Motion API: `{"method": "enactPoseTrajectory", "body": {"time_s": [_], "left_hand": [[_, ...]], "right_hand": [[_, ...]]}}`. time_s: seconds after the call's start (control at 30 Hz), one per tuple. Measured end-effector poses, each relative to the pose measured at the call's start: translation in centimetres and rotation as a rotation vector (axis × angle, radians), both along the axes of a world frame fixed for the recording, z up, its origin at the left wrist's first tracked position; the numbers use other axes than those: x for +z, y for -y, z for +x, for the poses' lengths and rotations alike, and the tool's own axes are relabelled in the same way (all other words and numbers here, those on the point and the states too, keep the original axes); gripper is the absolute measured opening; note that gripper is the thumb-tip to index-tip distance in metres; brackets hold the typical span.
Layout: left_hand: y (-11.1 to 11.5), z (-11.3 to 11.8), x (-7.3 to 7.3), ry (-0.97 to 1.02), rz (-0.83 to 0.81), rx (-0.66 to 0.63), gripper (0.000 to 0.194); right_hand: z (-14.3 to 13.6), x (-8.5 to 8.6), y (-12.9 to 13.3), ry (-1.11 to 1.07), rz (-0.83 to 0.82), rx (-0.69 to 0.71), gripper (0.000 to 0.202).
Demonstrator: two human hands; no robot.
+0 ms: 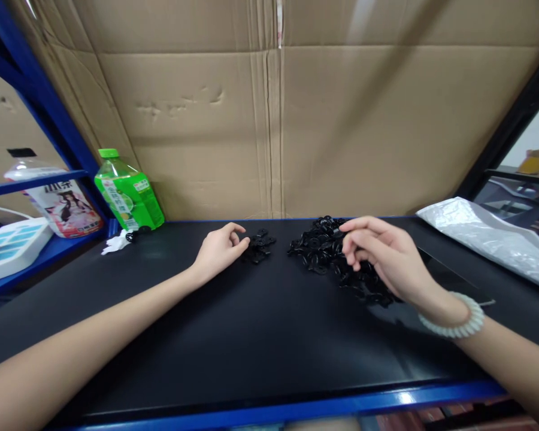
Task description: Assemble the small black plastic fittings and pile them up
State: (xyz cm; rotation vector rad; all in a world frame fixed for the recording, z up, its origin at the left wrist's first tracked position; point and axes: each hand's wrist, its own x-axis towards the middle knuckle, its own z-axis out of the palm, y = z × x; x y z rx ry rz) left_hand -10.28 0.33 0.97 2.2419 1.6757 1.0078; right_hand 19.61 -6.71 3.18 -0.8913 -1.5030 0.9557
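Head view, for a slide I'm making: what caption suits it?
Left hand by a small pile of black parts, right hand at a larger pile, on a black tabletop.

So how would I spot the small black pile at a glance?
Find the black table and look toward its back edge. The small pile lies by the fingertips of the left hand. It covers far less table than the big pile by the right hand.
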Motion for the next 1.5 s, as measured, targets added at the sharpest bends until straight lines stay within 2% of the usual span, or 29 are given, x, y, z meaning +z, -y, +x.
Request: {"method": "enactPoseTrajectory", "body": {"time_s": [0.07,0.17,0.3,0.4,0.5,0.6,0.73,0.83,0.93,1.07,1.13,1.33,1.5], "left_hand": [[0.9,0.8,-0.1,-0.007,0.012,-0.024,0.024],[3.1,2.6,-0.4,-0.054,0.021,-0.151,0.019],[6.0,4.5,-1.3,-0.161,0.058,-0.385,0.018],[6.8,4.9,-1.7,-0.209,0.083,-0.496,0.019],[6.7,4.8,-1.7,-0.189,0.079,-0.512,0.018],[6.5,4.7,-1.8,-0.113,0.061,-0.484,0.018],[6.8,4.9,-1.6,0.099,-0.042,-0.443,0.024],[7.3,5.5,-1.2,0.381,-0.303,-0.475,0.022],[7.7,6.0,-1.0,0.584,-0.54,-0.566,0.026],[7.6,6.1,-0.9,0.632,-0.665,-0.635,0.029],[7.4,5.9,-0.8,0.629,-0.719,-0.646,0.03],[6.5,5.2,-0.5,0.659,-0.84,-0.731,0.037],[6.8,5.4,-0.2,0.679,-0.878,-0.683,0.031]], "right_hand": [[1.3,1.0,-0.7,0.202,0.046,-0.043,0.016],[2.4,1.9,-1.0,0.627,0.147,0.008,0.013],[2.7,1.6,-0.6,1.054,0.399,0.063,0.008],[2.7,0.9,-0.4,1.226,0.455,0.072,0.019],[2.7,0.4,-0.4,1.293,0.456,0.096,0.017],[2.5,0.5,-0.1,1.282,0.466,0.088,0.01],[1.3,0.8,0.9,1.089,0.443,0.032,0.008],[-0.3,0.2,1.7,0.882,0.367,-0.027,0.006],[-1.7,-1.1,2.3,0.713,0.322,0.061,0.004],[-2.8,-2.4,2.6,0.527,0.192,0.236,0.005],[-2.9,-2.8,2.7,0.439,0.124,0.281,0.005],[-3.0,-3.4,2.6,0.303,0.04,0.289,0.006],[-3.1,-3.6,2.7,0.329,0.122,0.267,0.007]]}}
